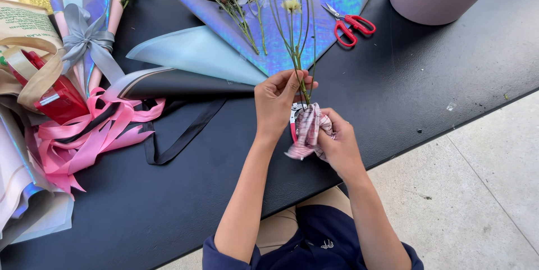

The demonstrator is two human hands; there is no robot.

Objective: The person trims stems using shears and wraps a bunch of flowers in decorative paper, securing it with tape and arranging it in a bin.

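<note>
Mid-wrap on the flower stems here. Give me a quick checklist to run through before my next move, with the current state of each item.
1. Stems gathered: left hand pinches the green flower stems together just above the wrap. Ok.
2. Wrap on stem ends: right hand presses a pink checked cloth around the stem bottoms. Ok.
3. Cloth secured: no tie or tape visible on it. Cannot tell.
4. Red-handled scissors: lying on the black table, beyond the blue iridescent wrapping paper, touched by neither hand. Ok.
5. Pink ribbon: loose heap at the table's left, apart from both hands. Ok.
6. Small red-and-white tool behind the cloth: mostly hidden. Cannot tell.
</note>
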